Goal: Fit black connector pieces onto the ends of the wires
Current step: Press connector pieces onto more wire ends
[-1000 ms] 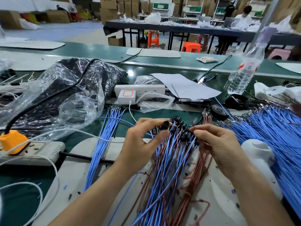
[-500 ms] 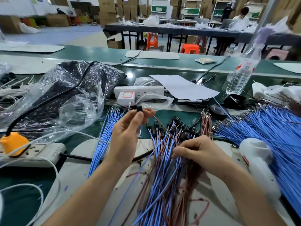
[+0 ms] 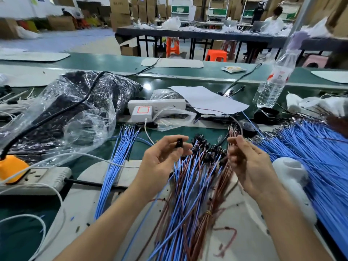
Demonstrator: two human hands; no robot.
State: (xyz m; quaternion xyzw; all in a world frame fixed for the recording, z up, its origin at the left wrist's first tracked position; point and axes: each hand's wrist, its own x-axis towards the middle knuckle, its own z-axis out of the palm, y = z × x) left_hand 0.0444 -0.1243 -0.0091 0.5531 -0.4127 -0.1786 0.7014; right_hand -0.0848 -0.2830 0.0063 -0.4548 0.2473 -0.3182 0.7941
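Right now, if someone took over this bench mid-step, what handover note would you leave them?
Left hand: fingers pinch one black connector, held above the wires.
Right hand: pinches what looks like a brown wire near its end; the view is blurred there.
Done: the fitted pile of blue and brown wires with connectors on lies between the hands.
Left: join the held pair, then the bare blue wires on the left and the large blue heap on the right.

Bright even light, motion blur, wide-angle edge warping.
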